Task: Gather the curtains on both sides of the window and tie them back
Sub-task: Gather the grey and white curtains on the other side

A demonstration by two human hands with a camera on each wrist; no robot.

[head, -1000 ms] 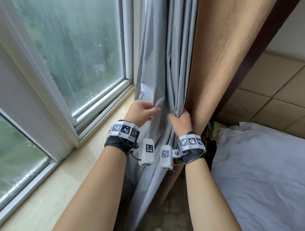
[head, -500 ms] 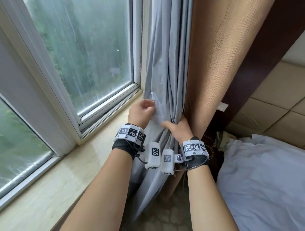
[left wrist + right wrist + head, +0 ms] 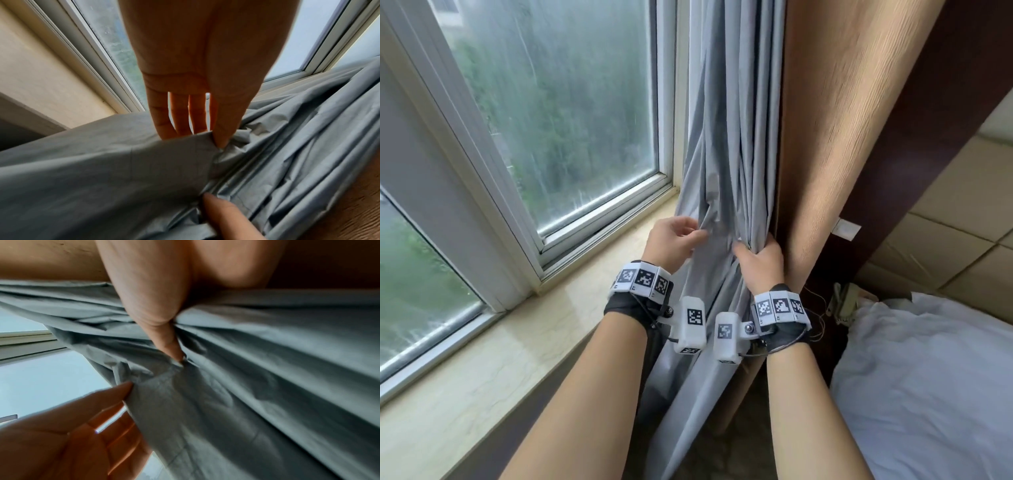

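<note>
We see the R hand (image 3: 760,262) wrapped round the bunched curtain (image 3: 732,144) at sill height, fingers curled behind the folds, so only back of hand + thumb show from the head cam. R wrist cam: thumb (image 3: 164,340) digs into the gathered pleats; the other fingers are hidden behind cloth.

L hand (image 3: 671,240) sits just left of it, pinching the curtain's loose left edge. L wrist cam: thumb (image 3: 226,123) presses a fold vs the index, the other fingers (image 3: 180,120) nearly straight and tucked behind the cloth edge, tips hidden. A fingertip of the R hand (image 3: 224,216) pokes in at the bottom there, blurred.

Curtain: grey, hangs in tight vertical folds at the right end of the window (image 3: 558,113), pinched narrow between our hands, flaring again below. Top cut off by frame; lower end hidden behind forearms and wrist cams. We can't make out any tieback.

Right of it, touching, a tan curtain (image 3: 835,137), also cut off at top. Sill (image 3: 493,359) runs lower left. White bedding (image 3: 928,394) lower right. Small objs btwn bedding and tan curtain are too dark to ID. Glass is streaked, outside just green blur.
</note>
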